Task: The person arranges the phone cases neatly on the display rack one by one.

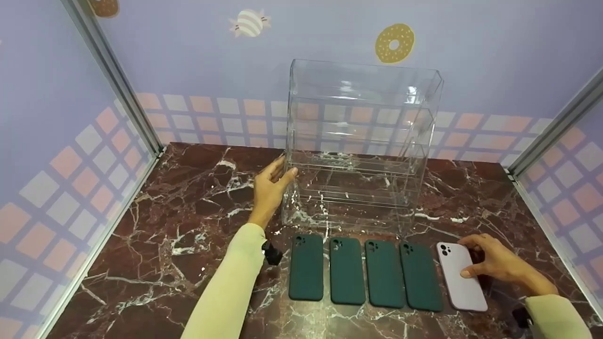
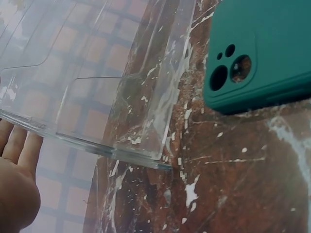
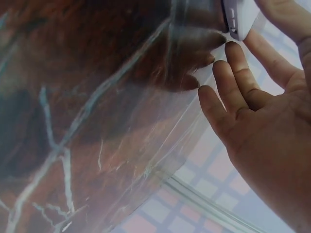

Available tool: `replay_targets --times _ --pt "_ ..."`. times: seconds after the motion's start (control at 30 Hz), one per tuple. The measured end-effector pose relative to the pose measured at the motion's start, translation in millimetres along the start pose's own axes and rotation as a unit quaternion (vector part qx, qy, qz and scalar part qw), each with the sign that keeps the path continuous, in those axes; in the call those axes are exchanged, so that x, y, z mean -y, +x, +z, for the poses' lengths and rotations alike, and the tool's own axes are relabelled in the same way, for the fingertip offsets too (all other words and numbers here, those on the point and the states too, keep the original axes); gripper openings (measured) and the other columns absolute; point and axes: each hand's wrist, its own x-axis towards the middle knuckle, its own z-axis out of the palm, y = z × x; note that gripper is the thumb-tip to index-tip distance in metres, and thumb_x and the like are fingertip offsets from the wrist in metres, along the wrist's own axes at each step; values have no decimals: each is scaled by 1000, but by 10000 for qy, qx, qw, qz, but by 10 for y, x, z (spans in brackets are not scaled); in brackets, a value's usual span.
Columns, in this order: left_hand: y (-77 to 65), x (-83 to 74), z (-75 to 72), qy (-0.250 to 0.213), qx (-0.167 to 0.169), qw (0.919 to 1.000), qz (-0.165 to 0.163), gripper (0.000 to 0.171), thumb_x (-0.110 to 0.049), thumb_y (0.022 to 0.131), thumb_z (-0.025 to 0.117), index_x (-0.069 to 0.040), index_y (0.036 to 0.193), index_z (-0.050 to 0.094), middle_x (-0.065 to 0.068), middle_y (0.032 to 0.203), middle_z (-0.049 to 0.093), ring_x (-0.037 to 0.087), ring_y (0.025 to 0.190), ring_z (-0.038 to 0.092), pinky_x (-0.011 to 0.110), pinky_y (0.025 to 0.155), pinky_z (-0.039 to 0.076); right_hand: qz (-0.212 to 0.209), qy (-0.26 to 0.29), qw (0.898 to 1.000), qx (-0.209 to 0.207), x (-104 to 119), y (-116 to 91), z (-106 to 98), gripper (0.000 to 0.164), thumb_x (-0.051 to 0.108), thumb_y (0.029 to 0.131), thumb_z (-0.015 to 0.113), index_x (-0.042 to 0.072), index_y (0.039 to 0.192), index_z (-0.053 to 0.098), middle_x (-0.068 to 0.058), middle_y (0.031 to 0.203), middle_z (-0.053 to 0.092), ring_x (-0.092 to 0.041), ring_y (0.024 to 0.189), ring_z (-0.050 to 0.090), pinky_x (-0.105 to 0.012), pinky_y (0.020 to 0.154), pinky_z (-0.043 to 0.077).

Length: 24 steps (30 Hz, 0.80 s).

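Note:
My left hand (image 1: 269,190) grips the left side of a clear plastic tiered rack (image 1: 358,162), which stands upright at the back of the table. In the left wrist view, fingers (image 2: 22,145) lie against the rack's edge. At the right end of a row of phone cases, my right hand (image 1: 501,261) pinches a pale lilac phone case (image 1: 461,285), thumb on its face and forefinger near its upper right edge. The right wrist view shows only a corner of that case (image 3: 238,22); the other fingertips rest near the tabletop.
Several dark green phone cases lie side by side in front of the rack, from the leftmost case (image 1: 306,268) to the rightmost case (image 1: 420,278). The red-brown marble tabletop (image 1: 155,249) is bounded by patterned walls (image 1: 188,56) at the back and both sides.

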Motion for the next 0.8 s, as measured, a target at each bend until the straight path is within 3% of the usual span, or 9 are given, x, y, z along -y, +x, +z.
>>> replay_targets --times 0.3,0.47,0.63,0.8 --pt "-26 51 23 -105 -86 9997 192 49 -10 97 80 5 141 65 21 142 65 34 133 62 36 109 50 -14 1045 9936 433 -34 -8 -15 64 -2 82 90 -15 127 45 -16 102 63 -11 82 63 -28 66 55" --pt "-63 78 31 -316 -112 9994 108 48 -8 98 78 6 141 64 23 140 65 35 131 63 34 104 53 96 1531 9877 312 -87 -55 -33 54 -5 89 81 -16 130 47 -16 101 62 -11 83 62 -27 68 56" --pt "-71 88 27 -372 -95 9992 133 48 -9 99 78 5 142 64 24 140 65 35 130 64 34 103 54 196 1653 9859 152 -76 -85 -100 38 -4 98 72 -17 129 53 -14 100 63 -11 83 66 -28 69 59" --pt "-69 84 25 -289 -39 9994 198 49 -10 100 77 4 144 63 21 140 66 33 128 66 35 103 54 395 1675 9851 30 14 -117 -229 38 2 102 69 -13 134 55 -14 100 67 -16 81 68 -34 68 61"
